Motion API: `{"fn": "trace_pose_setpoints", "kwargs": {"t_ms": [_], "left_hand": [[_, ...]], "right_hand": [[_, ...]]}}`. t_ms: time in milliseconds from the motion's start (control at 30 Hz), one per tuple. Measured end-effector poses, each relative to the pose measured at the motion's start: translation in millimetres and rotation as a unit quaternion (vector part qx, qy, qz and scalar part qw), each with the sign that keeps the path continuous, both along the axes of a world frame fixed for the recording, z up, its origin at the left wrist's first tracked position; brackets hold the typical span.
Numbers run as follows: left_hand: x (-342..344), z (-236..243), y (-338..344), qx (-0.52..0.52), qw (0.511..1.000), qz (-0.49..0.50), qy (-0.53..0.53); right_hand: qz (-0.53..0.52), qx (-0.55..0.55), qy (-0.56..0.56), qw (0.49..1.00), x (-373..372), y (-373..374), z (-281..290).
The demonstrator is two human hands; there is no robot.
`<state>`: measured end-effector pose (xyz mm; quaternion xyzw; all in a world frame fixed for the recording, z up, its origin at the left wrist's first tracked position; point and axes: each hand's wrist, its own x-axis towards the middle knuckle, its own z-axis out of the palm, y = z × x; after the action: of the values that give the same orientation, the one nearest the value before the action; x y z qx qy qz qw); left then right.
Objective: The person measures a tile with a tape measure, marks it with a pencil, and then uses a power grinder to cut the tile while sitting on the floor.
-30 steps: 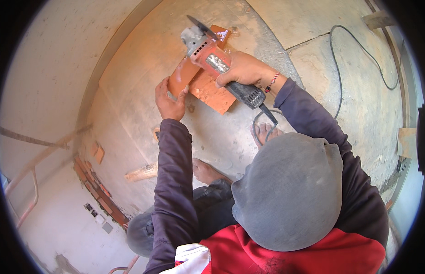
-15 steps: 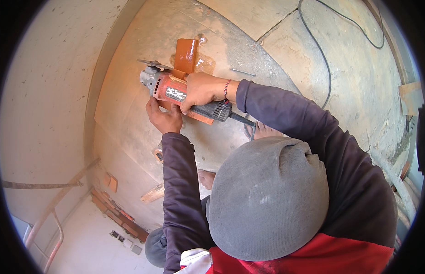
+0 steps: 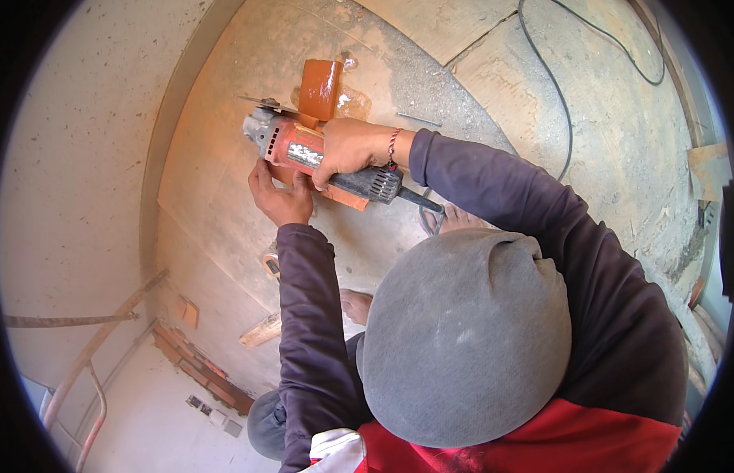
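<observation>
My right hand (image 3: 351, 146) is wrapped round a red and black angle grinder (image 3: 296, 154) with a dusty metal head. Its cutting disc (image 3: 264, 102) lies across orange tile pieces beside an upright-looking orange block (image 3: 318, 87) with a wet, shiny face and a wet patch around it. My left hand (image 3: 284, 197) is just below the grinder's head, fingers gripping an orange tile (image 3: 343, 202) that is partly hidden under the tool. The grinder's cord loops down by a bare foot (image 3: 458, 217).
A thin metal rod (image 3: 418, 118) lies right of the block, a black cable (image 3: 552, 75) beyond it. Left are a pale wall (image 3: 75, 158), pink metal frame (image 3: 99, 370), wooden piece (image 3: 260, 329) and orange tiles (image 3: 190, 355). A grey-covered head (image 3: 462, 339) fills the lower middle.
Since a second ago the grinder has swung down and left in the picture, now lying flatter over the tile, and both hands went with it. Over the last half second they have barely moved.
</observation>
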<state>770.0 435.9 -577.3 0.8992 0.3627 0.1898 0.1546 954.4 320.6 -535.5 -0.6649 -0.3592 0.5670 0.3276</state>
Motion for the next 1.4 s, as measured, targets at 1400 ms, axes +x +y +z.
{"fn": "trace_pose_setpoints", "kwargs": {"t_ms": [1400], "left_hand": [[178.4,-1.8,42.7,-0.068,0.952,-0.122,0.272]], "right_hand": [[-0.224,0.052,0.074,0.970,79.7,-69.5,6.3]]}}
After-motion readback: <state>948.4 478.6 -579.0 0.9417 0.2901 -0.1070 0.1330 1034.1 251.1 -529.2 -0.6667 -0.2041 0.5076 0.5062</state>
